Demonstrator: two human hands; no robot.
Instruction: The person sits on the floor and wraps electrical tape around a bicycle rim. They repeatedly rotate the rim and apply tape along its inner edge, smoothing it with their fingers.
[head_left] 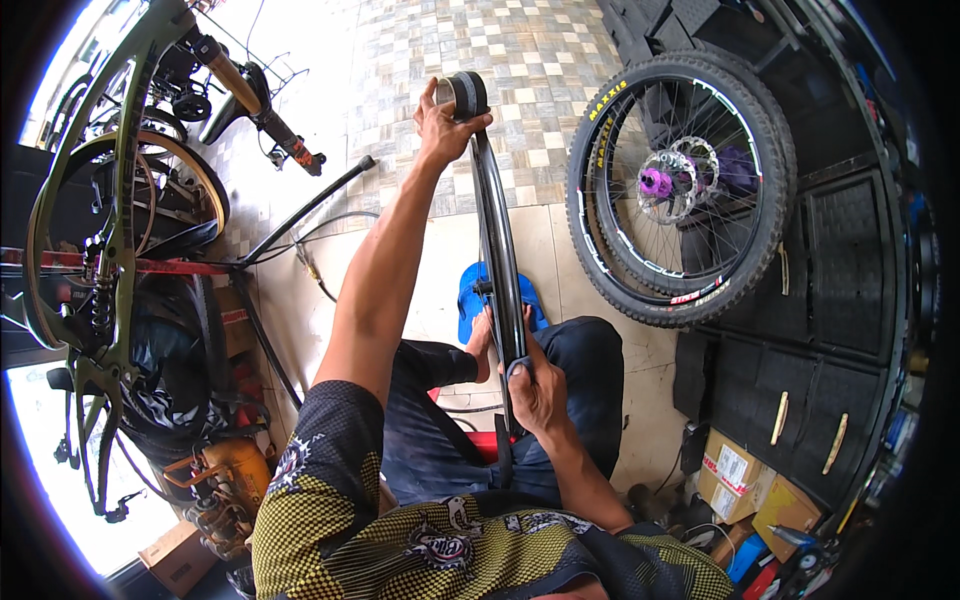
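A black bicycle wheel rim (pixel 508 270) stands upright between my knees, seen nearly edge-on. At its far top, my left hand (pixel 443 130) is closed around a roll of dark tape (pixel 470 95), thumb lying across the rim. Lower down on the near side, my right hand (pixel 540 393) grips the rim, with a small grey-blue cloth (pixel 518 367) under the thumb. A dark strip (pixel 505 462) hangs below the right hand toward my lap. Whether it joins the roll's tape cannot be made out.
Two tyred wheels (pixel 590 230) with purple hubs lean at the right against black cabinets (pixel 840 270). A green bike frame (pixel 125 200) and a black stand leg (pixel 310 205) occupy the left. Cardboard boxes (pixel 735 475) sit low right. A blue slipper (pixel 468 300) is on my foot.
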